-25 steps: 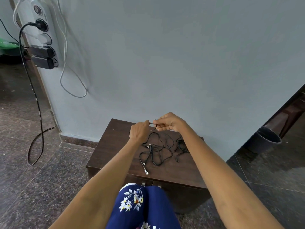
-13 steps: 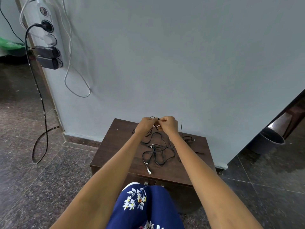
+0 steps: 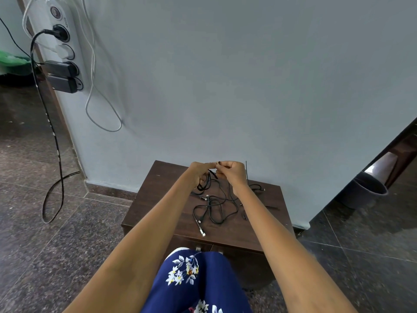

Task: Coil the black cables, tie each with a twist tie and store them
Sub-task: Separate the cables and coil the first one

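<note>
- Both hands raised above the far edge of a dark wooden worktop (image 3: 158, 199), close together, nearly touching.
- Left hand (image 3: 199, 171): fingers curled, pinching a black cable (image 3: 212, 172) near its end; the cable hangs down from the hand toward the worktop.
- Right hand (image 3: 232, 171): fingers curled, pinching the same cable's end at the top, just beside the left thumb.
- Loose tangle of black cables (image 3: 214, 206) lies on the worktop below the hands, uncoiled; one silver-tipped plug (image 3: 202, 233) points toward the near edge.
- Thin dark twist tie (image 3: 246, 171) stands upright against the wall behind the right hand; another (image 3: 272, 207) lies flat on the worktop at right.
- Power strip (image 3: 61, 41) on the wall at upper left, plugs in it, a white cord (image 3: 101, 123) looping down.
- Dark bucket (image 3: 365, 190) on the floor at right.
- Blue floral fabric (image 3: 191, 285) over a knee, bottom centre.
</note>
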Action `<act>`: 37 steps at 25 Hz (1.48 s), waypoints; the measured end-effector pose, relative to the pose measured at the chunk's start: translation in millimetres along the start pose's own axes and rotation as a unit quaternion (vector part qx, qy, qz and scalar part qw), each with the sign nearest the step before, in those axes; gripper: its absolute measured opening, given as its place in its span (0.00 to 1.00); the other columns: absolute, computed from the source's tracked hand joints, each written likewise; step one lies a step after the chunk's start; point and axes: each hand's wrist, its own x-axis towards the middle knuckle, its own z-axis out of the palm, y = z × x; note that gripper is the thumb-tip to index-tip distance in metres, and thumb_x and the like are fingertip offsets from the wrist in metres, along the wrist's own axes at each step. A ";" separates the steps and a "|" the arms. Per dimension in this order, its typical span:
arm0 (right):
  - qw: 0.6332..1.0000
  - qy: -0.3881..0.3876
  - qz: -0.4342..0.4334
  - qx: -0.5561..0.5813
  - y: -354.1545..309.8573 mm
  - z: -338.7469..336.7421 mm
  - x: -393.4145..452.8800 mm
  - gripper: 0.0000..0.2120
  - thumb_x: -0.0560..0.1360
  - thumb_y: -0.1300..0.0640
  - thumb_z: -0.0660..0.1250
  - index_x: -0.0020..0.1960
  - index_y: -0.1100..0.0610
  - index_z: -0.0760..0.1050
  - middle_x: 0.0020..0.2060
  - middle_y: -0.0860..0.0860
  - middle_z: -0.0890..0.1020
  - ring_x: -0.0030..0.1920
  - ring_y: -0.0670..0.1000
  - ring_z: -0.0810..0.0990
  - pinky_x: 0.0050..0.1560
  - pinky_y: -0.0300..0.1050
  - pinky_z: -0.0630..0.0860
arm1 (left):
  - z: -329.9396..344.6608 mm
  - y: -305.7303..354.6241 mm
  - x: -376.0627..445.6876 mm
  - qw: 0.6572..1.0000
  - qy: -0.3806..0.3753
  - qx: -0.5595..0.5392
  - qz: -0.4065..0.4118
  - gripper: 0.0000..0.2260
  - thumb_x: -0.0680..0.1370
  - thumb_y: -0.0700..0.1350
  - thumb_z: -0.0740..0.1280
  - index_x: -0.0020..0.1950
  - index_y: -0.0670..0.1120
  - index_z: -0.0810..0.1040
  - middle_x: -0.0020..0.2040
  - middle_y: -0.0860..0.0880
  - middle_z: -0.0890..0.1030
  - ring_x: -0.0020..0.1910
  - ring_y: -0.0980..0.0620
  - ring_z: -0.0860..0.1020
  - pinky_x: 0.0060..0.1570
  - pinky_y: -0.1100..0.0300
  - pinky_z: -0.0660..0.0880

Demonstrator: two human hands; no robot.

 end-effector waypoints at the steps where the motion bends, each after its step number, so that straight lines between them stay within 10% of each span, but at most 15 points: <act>1: 1.000 0.005 -0.007 -0.010 0.5 0.1 0.1 0.11 0.72 0.63 0.71 0.54 0.66 0.80 0.38 0.55 0.83 0.33 0.45 0.81 0.35 0.32 0.79 | -0.3 -0.7 0.6 1.000 -0.008 0.002 -0.011 0.14 0.75 0.49 0.70 0.54 0.41 0.77 0.36 0.48 0.73 0.27 0.56 0.67 0.27 0.64 0.65; 12: 0.993 0.040 -0.063 -0.091 12.4 -7.7 -6.3 0.08 0.72 0.58 0.72 0.50 0.57 0.82 0.32 0.42 0.81 0.27 0.42 0.77 0.31 0.33 0.76 | 2.3 -5.2 3.5 0.999 -0.012 -0.042 -0.024 0.08 0.76 0.47 0.68 0.38 0.47 0.78 0.31 0.50 0.65 0.21 0.57 0.57 0.20 0.66 0.53; 20: 0.992 0.044 -0.074 -0.097 13.6 -3.8 -5.4 0.08 0.72 0.60 0.72 0.50 0.59 0.82 0.43 0.56 0.85 0.36 0.48 0.81 0.26 0.30 0.74 | 7.2 -5.8 4.9 0.999 0.001 -0.031 -0.026 0.09 0.76 0.47 0.69 0.38 0.46 0.75 0.32 0.50 0.66 0.24 0.56 0.57 0.17 0.68 0.55; 31: 0.988 0.046 -0.088 -0.118 14.6 -2.2 -6.3 0.08 0.72 0.61 0.71 0.50 0.61 0.82 0.43 0.57 0.85 0.24 0.35 0.76 0.23 0.26 0.69 | 11.7 -8.1 3.5 0.999 0.012 -0.029 -0.020 0.09 0.75 0.46 0.69 0.50 0.42 0.74 0.35 0.49 0.67 0.26 0.55 0.59 0.21 0.65 0.58; 37: 0.981 -0.004 -0.131 -0.142 12.6 -6.6 -10.2 0.08 0.75 0.62 0.68 0.53 0.61 0.82 0.47 0.56 0.85 0.33 0.40 0.80 0.33 0.26 0.76 | 7.0 -7.3 2.7 1.000 -0.002 -0.015 0.002 0.12 0.76 0.45 0.68 0.56 0.39 0.78 0.37 0.49 0.68 0.29 0.54 0.64 0.26 0.65 0.64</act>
